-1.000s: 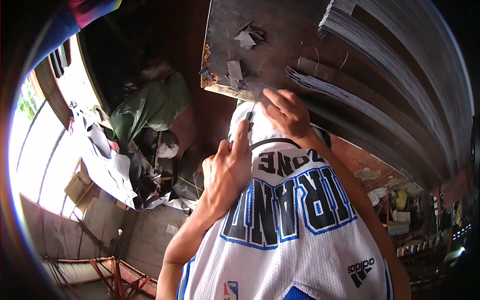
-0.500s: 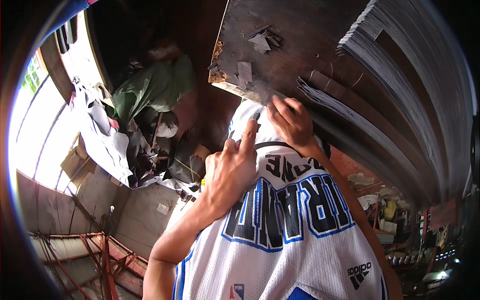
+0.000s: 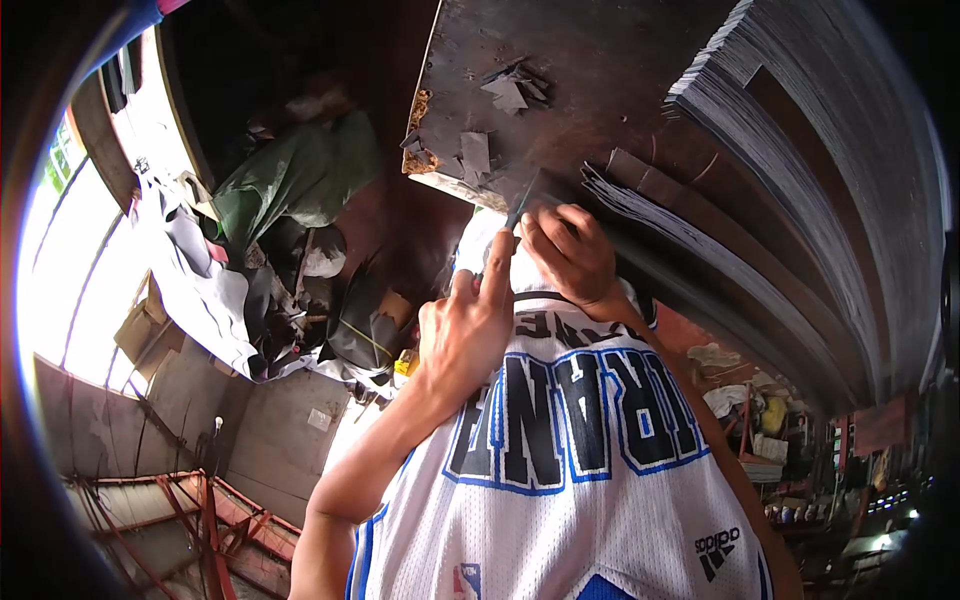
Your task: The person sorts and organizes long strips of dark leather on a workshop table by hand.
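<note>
My left hand (image 3: 465, 325) is closed around a slim dark knife-like tool (image 3: 515, 215), index finger stretched along it; most of its handle is hidden in the palm. Its tip meets a small dark flat piece (image 3: 541, 187) at the near edge of the dark work table (image 3: 590, 60). Bent fingers of my right hand (image 3: 572, 255) pinch that piece beside the tip. Grey offcuts (image 3: 475, 153) lie just beyond, near the table's chipped corner, with a small heap of dark scraps (image 3: 515, 85) farther back.
A thin stack of dark strips (image 3: 660, 225) lies right of my hands, beside a large stack of grey-edged sheets (image 3: 800, 130). Left of the table are a green plastic bag (image 3: 300, 180), white cloth (image 3: 205, 285) and mixed scraps. Shelves with goods (image 3: 790, 450) stand lower right.
The dark piece now stands out more clearly between my hands. My right hand has shifted slightly left and down; the tool tip stays near its fingers. The view has moved a little.
</note>
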{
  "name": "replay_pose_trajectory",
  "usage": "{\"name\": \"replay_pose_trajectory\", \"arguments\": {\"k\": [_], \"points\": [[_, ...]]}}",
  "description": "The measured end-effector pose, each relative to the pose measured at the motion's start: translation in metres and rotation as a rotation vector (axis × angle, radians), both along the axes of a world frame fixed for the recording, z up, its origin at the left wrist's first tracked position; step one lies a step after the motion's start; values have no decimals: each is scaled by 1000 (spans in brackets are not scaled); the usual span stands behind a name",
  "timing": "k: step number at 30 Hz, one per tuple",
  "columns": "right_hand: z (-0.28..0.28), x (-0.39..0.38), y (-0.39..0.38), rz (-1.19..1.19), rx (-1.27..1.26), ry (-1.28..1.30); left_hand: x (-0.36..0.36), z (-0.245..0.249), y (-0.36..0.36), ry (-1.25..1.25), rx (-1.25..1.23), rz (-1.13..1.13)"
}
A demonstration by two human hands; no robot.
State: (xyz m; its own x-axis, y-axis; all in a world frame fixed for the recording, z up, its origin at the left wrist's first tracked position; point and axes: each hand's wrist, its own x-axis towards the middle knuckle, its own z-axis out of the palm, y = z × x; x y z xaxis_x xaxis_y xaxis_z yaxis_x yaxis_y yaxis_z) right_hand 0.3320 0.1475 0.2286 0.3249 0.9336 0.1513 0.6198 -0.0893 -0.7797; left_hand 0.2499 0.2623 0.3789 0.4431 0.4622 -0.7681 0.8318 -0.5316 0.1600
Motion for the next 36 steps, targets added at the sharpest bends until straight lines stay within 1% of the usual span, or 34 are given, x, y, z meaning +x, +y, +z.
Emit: {"name": "replay_pose_trajectory", "arguments": {"k": [2,5,7,8,12,14,16,18,23,25,27,31,33,36], "points": [[-1,0,0,-6,7,-26,-13,-8,-5,-43,15,17],[-1,2,1,31,3,-60,-31,-30,-17,-345,156,64],[5,-2,1,-36,21,42,-49,-40,-26,-383,164,104],[5,-1,1,-34,21,32,-54,-44,-29,-407,174,146],[0,7,3,-38,30,15,-33,-30,-24,-322,151,159],[-5,3,3,-25,38,-109,-26,-22,-18,-293,170,156],[-7,3,4,-34,42,-107,-23,-15,-14,-247,158,94],[-13,5,4,-5,58,-140,-26,-12,-13,-254,173,86],[-17,4,8,-39,62,-149,-27,-2,-13,-192,156,77],[-13,6,10,-90,58,-78,-27,3,-12,-163,150,66],[-13,3,10,-95,55,-78,-32,7,-12,-119,139,42],[-14,0,9,-93,48,-77,-30,9,-6,-108,121,20],[-14,-1,8,-90,50,-65,-34,5,-6,-155,116,17],[-14,-1,8,-78,51,-52,-29,9,-1,-107,76,12]]}}
